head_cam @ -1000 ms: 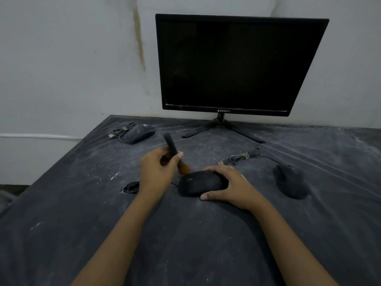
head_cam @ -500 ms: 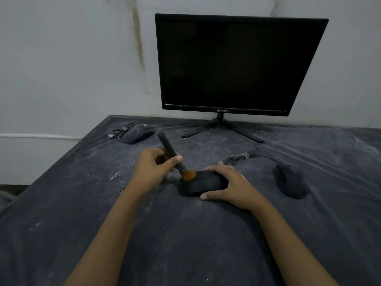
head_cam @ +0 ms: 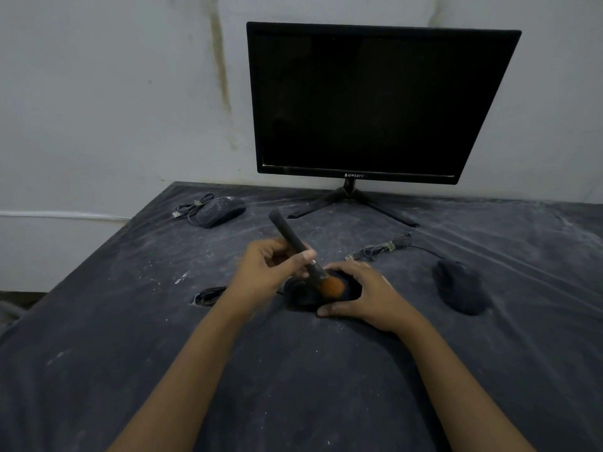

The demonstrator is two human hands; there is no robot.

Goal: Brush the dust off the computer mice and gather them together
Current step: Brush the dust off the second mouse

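Dusty dark-cloth table (head_cam: 293, 370), white powder streaks all over it, esp. left edge and far right.

Both forearms come in from the bottom. R hand (head_cam: 368, 295) is cupped over the right side of the centre mouse (head_cam: 300, 293), thumb on the near edge, fingers curled over the far edge, pinning it to the cloth. L hand (head_cam: 267, 272) pinches the brush (head_cam: 293, 239) between thumb and fingers, handle angled up and away to the left, orange bristles (head_cam: 332, 287) down on top of the mouse. L hand is a bit blurred, so prob mid-stroke.

Coiled cable (head_cam: 208, 295) lies just left of the L wrist, apparently the centre mouse's.

Right mouse (head_cam: 460, 290) sits well apart from the centre one; its bundled cable w/ USB plug (head_cam: 381, 249) lies behind the R hand. Can't tell if it's dusty, too dark.

Far-left mouse (head_cam: 222, 207) is near the back-left corner w/ its cable bundle (head_cam: 192, 208) beside it. Visibly speckled, so not brushed yet imo.

Monitor (head_cam: 375, 102) stands at the back on a tripod foot, screen off, against a stained white wall (head_cam: 114, 93).

Status: mouse 1 of 3 being brushed. Left: at least the far-left mouse, maybe the right one too, then pull all 3 together. Nothing gathered yet.
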